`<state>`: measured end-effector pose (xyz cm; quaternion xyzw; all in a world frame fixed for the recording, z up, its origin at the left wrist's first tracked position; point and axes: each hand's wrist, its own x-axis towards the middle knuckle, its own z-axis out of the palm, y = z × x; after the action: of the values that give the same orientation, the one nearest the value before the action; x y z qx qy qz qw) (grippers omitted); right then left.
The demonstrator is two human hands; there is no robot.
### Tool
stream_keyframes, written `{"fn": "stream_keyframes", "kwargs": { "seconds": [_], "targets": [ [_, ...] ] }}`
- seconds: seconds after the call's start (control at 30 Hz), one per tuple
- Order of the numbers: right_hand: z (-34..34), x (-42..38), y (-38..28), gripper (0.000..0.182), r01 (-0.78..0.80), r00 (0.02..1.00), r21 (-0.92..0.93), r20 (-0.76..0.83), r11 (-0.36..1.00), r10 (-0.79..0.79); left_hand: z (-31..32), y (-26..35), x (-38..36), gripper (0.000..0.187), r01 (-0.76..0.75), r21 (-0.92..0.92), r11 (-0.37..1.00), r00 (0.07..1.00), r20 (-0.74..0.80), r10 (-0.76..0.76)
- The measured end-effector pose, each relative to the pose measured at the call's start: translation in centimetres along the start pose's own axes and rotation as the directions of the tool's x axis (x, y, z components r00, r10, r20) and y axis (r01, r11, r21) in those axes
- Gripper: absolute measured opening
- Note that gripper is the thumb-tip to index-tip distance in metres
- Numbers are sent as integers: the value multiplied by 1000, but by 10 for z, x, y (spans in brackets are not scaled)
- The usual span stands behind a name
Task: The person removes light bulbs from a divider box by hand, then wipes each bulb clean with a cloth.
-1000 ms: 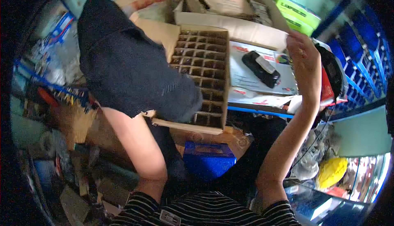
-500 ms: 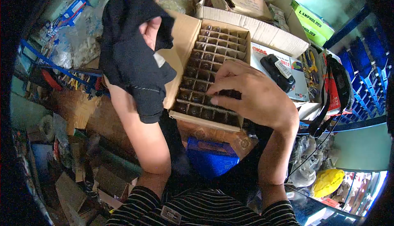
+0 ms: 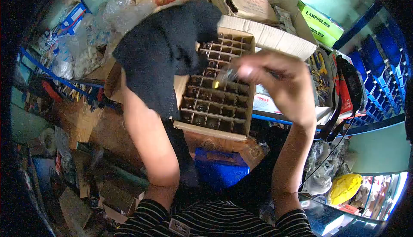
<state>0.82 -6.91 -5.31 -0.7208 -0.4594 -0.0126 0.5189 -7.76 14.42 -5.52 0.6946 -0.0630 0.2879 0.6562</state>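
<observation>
Black cloth (image 3: 150, 52) drapes over my left hand and hides its fingers; my left forearm (image 3: 148, 138) shows below it. My right hand (image 3: 279, 75), smeared by motion, is closed on a small clear glass bulb (image 3: 225, 74) with a yellow spot at its lower end. The bulb is above a cardboard box (image 3: 211, 133) divided into many small cells. Glassy round tops show in several left-hand cells, while the right-hand cells look dark. The cloth overlaps the box's upper left part.
Behind the box stands a larger open carton (image 3: 266, 32), with green lampholder boxes (image 3: 320, 24) at its right. Plastic bags (image 3: 79, 43) crowd the left. A blue bin (image 3: 221, 168) is below the box, and blue racks (image 3: 383, 65) stand at far right.
My right hand has risen from the cells and now carries a glass bulb. My left hand and the black cloth have moved right, over the box's upper left part.
</observation>
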Motion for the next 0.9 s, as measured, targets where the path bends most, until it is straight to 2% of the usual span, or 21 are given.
{"fn": "stream_keyframes", "kwargs": {
  "seconds": [0.03, 0.1, 0.13, 0.23, 0.37, 0.4, 0.5, 0.63, 0.73, 0.83, 0.9],
  "targets": [
    [-3, 0, -4, 17, -65, 989, 34, -129, 997, 69, 5, -1, -1, 26, 0, 28, 1000, 1000, 18, 0],
    [-2, 3, -9, 18, 13, 939, 248, -336, 969, 73, 14, -2, -2, 26, -9, 61, 998, 999, 33, 7],
    [-2, 4, -10, 19, 65, 929, 283, -368, 957, 46, 19, -3, -3, 26, -18, 74, 997, 999, 35, 16],
    [1, 6, -6, 19, 138, 891, 224, -454, 965, -22, 30, -6, -8, 26, -35, 113, 993, 999, 25, 32],
    [1, 4, -15, 20, 10, 921, 330, -371, 944, 120, 41, -7, -12, 26, -49, 149, 988, 999, 12, 47],
    [2, 3, -12, 22, -14, 923, 298, -363, 954, 127, 43, -7, -13, 26, -53, 161, 985, 999, 13, 52],
    [3, 2, -6, 21, 79, 922, 189, -387, 979, 1, 47, -7, -14, 26, -58, 180, 982, 998, 14, 57],
    [4, 0, 0, 16, 175, 940, 68, -308, 982, -147, 49, -5, -12, 26, -68, 192, 979, 998, 22, 65],
    [8, 2, 7, 17, 248, 926, 170, -330, 954, -182, 49, -4, -9, 26, -80, 190, 978, 997, 26, 77],
    [6, 1, 11, 19, 192, 947, 365, -311, 911, -75, 49, -1, -4, 27, -86, 193, 977, 996, 20, 83],
    [3, 1, 13, 20, 171, 965, 432, -256, 885, -62, 49, -2, -4, 27, -86, 208, 974, 996, 16, 84]
  ]
}}
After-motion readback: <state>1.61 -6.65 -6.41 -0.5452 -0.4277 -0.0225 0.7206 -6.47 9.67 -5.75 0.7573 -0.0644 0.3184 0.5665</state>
